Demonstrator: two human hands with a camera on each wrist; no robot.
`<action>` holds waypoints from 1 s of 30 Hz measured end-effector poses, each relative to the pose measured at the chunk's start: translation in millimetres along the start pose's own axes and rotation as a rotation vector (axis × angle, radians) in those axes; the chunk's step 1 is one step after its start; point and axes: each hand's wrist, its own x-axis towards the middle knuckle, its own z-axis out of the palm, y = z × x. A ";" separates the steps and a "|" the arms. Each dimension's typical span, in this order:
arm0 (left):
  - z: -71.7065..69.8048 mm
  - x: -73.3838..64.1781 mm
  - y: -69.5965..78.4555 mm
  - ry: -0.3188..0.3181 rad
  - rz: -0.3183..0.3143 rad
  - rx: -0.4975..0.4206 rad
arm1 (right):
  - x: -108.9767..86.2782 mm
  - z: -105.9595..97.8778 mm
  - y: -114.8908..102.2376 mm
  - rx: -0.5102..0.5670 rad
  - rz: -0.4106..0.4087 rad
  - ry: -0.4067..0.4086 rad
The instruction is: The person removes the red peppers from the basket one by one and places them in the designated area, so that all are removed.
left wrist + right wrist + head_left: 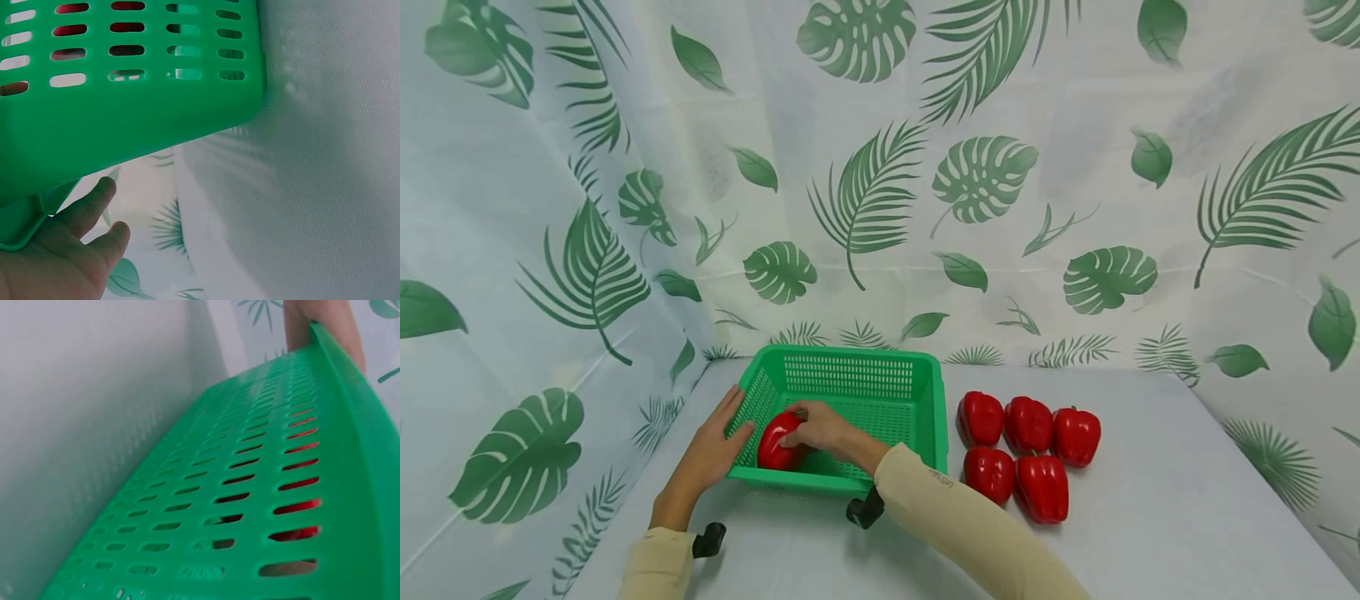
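Note:
A red bell pepper (pixel 778 443) is inside the green plastic basket (pixel 850 357), near its left front corner. My right hand (pixel 823 429) reaches over the basket's front rim and grips that pepper from above, thumb on the near side. At the basket's left rim, my left hand (pixel 715 446) rests with fingers fairly straight along the outside and the thumb near the rim. In the left wrist view, the left hand (pixel 69 256) touches the rim from outside. Only slivers of red show through the slots of the basket wall (pixel 250 450) in the right wrist view.
Several red bell peppers (pixel 1030 425) sit in two rows on the white table (pixel 1165 500), to the right of the basket. A leaf-printed curtain (pixel 985 250) stands behind the table and along its sides.

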 end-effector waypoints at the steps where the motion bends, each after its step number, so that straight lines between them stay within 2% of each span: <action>1: -0.1 0.1 0.7 -0.001 -0.002 0.000 | -0.7 -0.3 -1.1 0.010 -0.002 0.002; 7: 0.9 1.9 1.9 -0.008 0.009 -0.006 | -6.0 -4.7 -7.6 0.088 -0.015 -0.005; 21: 1.9 -1.9 2.2 0.019 0.015 0.010 | -19.9 -30.0 -10.5 0.126 -0.054 0.016; 30: 1.7 -1.7 -0.6 0.015 0.019 0.024 | -32.2 -49.0 -13.8 0.135 -0.059 0.044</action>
